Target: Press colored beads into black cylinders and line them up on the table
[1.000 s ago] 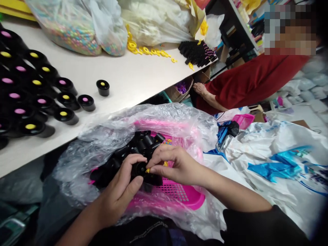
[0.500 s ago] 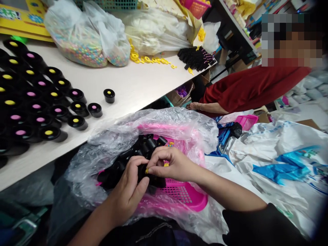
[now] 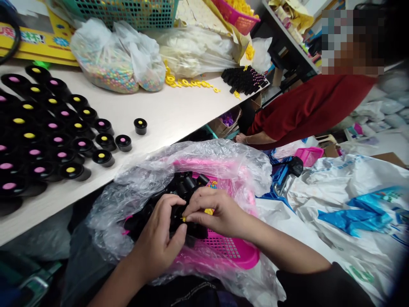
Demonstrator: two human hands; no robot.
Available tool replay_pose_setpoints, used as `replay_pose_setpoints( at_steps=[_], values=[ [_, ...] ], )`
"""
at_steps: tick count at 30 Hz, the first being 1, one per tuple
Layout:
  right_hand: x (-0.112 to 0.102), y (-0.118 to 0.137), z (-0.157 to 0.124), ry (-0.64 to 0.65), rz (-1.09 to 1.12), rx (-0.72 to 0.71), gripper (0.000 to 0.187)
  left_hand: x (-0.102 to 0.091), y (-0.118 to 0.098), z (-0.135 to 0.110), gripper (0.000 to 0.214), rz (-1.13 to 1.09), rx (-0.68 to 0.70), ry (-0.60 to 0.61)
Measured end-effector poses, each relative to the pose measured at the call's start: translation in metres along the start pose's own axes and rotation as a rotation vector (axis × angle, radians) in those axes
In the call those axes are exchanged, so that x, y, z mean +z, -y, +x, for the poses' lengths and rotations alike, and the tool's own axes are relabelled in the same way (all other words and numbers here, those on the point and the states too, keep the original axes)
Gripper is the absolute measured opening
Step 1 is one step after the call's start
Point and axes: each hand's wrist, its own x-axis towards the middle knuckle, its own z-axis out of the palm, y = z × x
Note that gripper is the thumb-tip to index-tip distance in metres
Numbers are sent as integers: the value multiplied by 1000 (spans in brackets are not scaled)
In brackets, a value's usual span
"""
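My left hand [image 3: 164,232] curves over the pile of black plastic cups [image 3: 183,183], its thumb and fingers around a black cup whose outline merges with the dark pieces behind. Close beside it, my right hand [image 3: 217,213] pinches a small yellow plastic piece [image 3: 184,219] between thumb and fingertips, right at the cup. A yellow ring-shaped part [image 3: 209,211] shows by the right palm; whether it joins the pinched piece, I cannot tell. Under both hands is a pink mesh basket [image 3: 251,258], ringed by a clear plastic bag [image 3: 108,213]. Multicoloured beads [image 3: 212,184] show inside the basket.
Rows of black cups with yellow or pink centres [image 3: 57,140] stand on the white table [image 3: 179,113]. Bags of pastel beads [image 3: 105,64], yellow ring pieces [image 3: 188,82] and a green basket [image 3: 128,13] are farther back. A person in a red top [image 3: 306,106] sits at right.
The view has shifted slightly, so the table and its contents appear lower and farther right. Both hands stay together over the basket, and the right keeps its pinch on the yellow piece.
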Motion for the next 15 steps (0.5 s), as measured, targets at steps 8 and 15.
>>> replay_pose_setpoints(
  at_steps=[8,15],
  values=[
    [2,0,-2,-33,-55,51,6,3,-3,1,28,6,21,11],
    [11,-4,1,-74,56,264,12,5,-4,-1,28,31,72,-46]
  ],
)
